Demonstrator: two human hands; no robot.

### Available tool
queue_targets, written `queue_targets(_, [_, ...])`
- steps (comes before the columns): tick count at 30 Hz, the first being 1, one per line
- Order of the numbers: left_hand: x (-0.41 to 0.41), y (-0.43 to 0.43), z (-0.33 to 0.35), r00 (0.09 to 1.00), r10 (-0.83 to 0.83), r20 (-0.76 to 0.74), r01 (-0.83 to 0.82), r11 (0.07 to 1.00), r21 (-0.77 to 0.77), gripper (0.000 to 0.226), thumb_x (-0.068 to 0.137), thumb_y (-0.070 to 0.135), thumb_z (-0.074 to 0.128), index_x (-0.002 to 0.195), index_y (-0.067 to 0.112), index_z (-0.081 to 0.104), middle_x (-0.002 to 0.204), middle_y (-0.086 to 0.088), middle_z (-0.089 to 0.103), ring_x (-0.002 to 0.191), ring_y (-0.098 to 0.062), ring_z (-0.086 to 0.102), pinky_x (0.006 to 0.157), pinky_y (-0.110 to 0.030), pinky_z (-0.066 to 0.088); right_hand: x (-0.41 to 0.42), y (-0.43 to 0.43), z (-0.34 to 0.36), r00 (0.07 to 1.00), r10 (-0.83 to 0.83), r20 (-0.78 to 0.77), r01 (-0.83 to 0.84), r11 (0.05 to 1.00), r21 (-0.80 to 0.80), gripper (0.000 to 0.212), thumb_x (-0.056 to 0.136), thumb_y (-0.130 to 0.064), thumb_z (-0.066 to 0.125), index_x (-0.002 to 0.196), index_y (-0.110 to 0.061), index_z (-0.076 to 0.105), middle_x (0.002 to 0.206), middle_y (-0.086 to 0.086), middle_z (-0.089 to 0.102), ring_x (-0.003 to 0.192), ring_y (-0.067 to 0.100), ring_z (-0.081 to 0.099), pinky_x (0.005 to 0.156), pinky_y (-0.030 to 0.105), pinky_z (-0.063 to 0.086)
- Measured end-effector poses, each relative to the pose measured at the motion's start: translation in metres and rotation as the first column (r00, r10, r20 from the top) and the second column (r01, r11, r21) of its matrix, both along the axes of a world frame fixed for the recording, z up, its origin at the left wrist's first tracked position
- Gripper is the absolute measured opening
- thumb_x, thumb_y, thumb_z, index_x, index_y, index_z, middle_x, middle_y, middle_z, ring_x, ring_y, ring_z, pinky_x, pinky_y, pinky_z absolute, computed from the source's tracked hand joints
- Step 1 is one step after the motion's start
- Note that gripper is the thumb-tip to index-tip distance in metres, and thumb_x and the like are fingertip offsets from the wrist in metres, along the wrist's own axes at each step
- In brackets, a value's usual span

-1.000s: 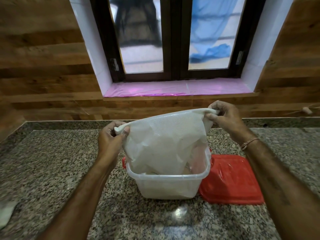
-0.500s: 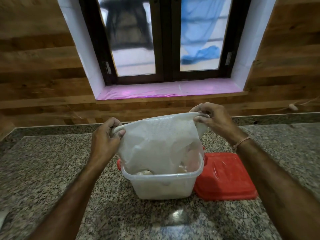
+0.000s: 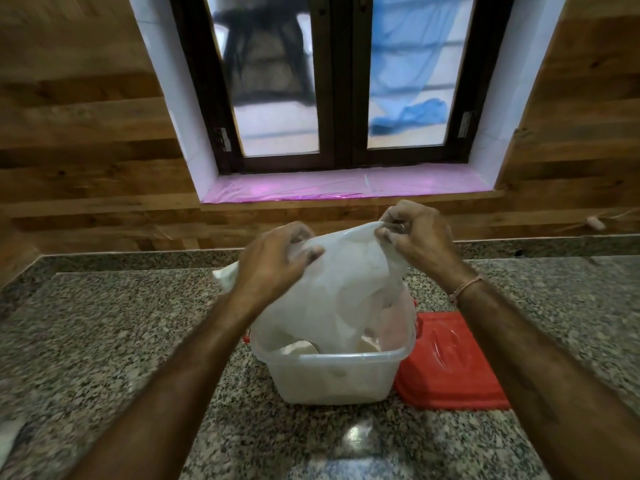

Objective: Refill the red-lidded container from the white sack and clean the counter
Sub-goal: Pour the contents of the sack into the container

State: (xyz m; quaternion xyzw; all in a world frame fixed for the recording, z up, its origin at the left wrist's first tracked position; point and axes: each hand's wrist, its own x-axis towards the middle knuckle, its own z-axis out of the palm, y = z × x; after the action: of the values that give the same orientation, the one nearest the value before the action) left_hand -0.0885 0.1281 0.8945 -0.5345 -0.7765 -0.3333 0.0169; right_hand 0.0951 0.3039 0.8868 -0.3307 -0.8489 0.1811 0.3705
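A clear plastic container [image 3: 332, 379] stands open on the granite counter [image 3: 104, 341]. The white sack [image 3: 346, 289] hangs upside down with its mouth inside the container, and a pale powder shows at the container's rim. My left hand [image 3: 273, 261] grips the sack's upper left side. My right hand [image 3: 415, 233] pinches the sack's raised top right corner. The red lid [image 3: 450, 362] lies flat on the counter, right of the container and touching it.
A wood-panelled wall rises behind the counter, with a dark-framed window [image 3: 343, 81] and a pink-covered sill [image 3: 346, 185]. A pale object [image 3: 8, 441] lies at the counter's left edge. Bare granite spreads to the left and front of the container.
My hands have drawn closer together, bunching the sack's top. My left hand moved right and over the sack; the sack now stands taller and narrower above the container.
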Motion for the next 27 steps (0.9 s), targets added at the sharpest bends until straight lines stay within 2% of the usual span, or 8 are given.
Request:
queue_targets(4, [0.019,0.038,0.005,0.999,-0.046,-0.016,0.047,0.996,0.072,0.018,0.087,0.044,0.077,0.087,0.027,0.072,0.088,0.011,0.074,0.084,-0.007,0.066,0.076,-0.039,0.061,-0.006,0.000,0.001,0.986,0.113,-0.124,-0.130,0.982,-0.137,0.012,0.083,-0.018,0.082,0.088,-0.026,0.074,0.091,-0.010,0.070,0.088,0.006,0.065,0.075,0.028,0.053])
queue_targets(8, [0.006,0.042,-0.003,0.990,-0.023,0.137,0.004,0.990,0.139,0.015,0.085,0.036,0.075,0.080,0.023,0.070,0.078,0.009,0.070,0.078,-0.009,0.066,0.072,-0.044,0.060,0.011,-0.007,-0.025,0.925,0.012,-0.379,-0.081,0.982,-0.169,0.050,0.078,-0.021,0.086,0.118,-0.019,0.057,0.122,-0.001,0.052,0.107,0.003,0.057,0.080,0.015,0.054])
queue_targets(12, [-0.009,0.043,-0.003,0.971,-0.039,0.238,-0.009,0.981,0.195,0.015,0.087,0.027,0.075,0.076,0.020,0.067,0.075,0.005,0.068,0.075,-0.018,0.065,0.068,-0.042,0.058,0.013,-0.024,-0.071,0.957,0.037,-0.287,-0.071,0.991,-0.111,0.041,0.070,-0.025,0.090,0.103,-0.017,0.066,0.121,-0.002,0.046,0.111,-0.001,0.051,0.085,0.011,0.049])
queue_targets(15, [-0.010,0.043,-0.005,0.967,-0.025,0.254,-0.027,0.980,0.198,0.017,0.087,0.026,0.075,0.074,0.022,0.066,0.072,0.008,0.066,0.071,-0.014,0.062,0.064,-0.036,0.053,0.006,-0.028,-0.082,0.948,-0.094,-0.303,0.064,0.992,-0.110,0.025,0.072,-0.019,0.090,0.085,-0.018,0.070,0.107,-0.006,0.052,0.099,0.010,0.057,0.073,0.019,0.052])
queue_targets(19, [-0.010,0.043,-0.013,0.969,0.112,0.221,-0.153,0.971,0.181,0.021,0.086,0.030,0.075,0.072,0.020,0.063,0.069,0.007,0.064,0.069,-0.014,0.060,0.067,-0.041,0.056,0.000,-0.040,-0.082,0.966,-0.185,-0.182,0.225,0.945,0.236,0.028,0.073,-0.020,0.089,0.072,-0.021,0.061,0.082,-0.009,0.059,0.082,0.017,0.052,0.061,0.031,0.042])
queue_targets(21, [-0.012,0.044,-0.013,0.972,0.127,0.198,-0.155,0.978,0.136,0.020,0.089,0.031,0.074,0.075,0.022,0.063,0.072,0.008,0.065,0.071,-0.013,0.061,0.071,-0.046,0.060,-0.001,-0.047,-0.084,0.974,-0.170,-0.146,0.211,0.916,0.340,0.027,0.075,-0.017,0.085,0.072,-0.020,0.059,0.076,-0.007,0.057,0.077,0.019,0.052,0.060,0.032,0.042])
queue_targets(24, [-0.007,0.045,-0.005,0.989,0.045,0.142,-0.053,0.997,0.055,0.010,0.092,0.038,0.071,0.097,0.030,0.070,0.094,0.014,0.070,0.087,-0.008,0.064,0.078,-0.041,0.061,-0.004,-0.045,-0.091,0.969,-0.186,-0.165,0.233,0.911,0.339,0.028,0.076,-0.010,0.084,0.072,-0.019,0.057,0.072,-0.006,0.054,0.071,0.019,0.051,0.054,0.031,0.039])
queue_targets(27, [0.005,0.061,0.006,0.998,-0.058,0.008,0.058,0.997,0.042,0.037,0.091,0.049,0.070,0.125,0.032,0.066,0.122,0.008,0.069,0.106,-0.007,0.062,0.083,-0.028,0.051,-0.007,-0.043,-0.091,0.974,-0.160,-0.162,0.211,0.903,0.375,0.028,0.085,-0.022,0.082,0.072,-0.017,0.057,0.072,-0.005,0.054,0.071,0.018,0.050,0.051,0.028,0.033])
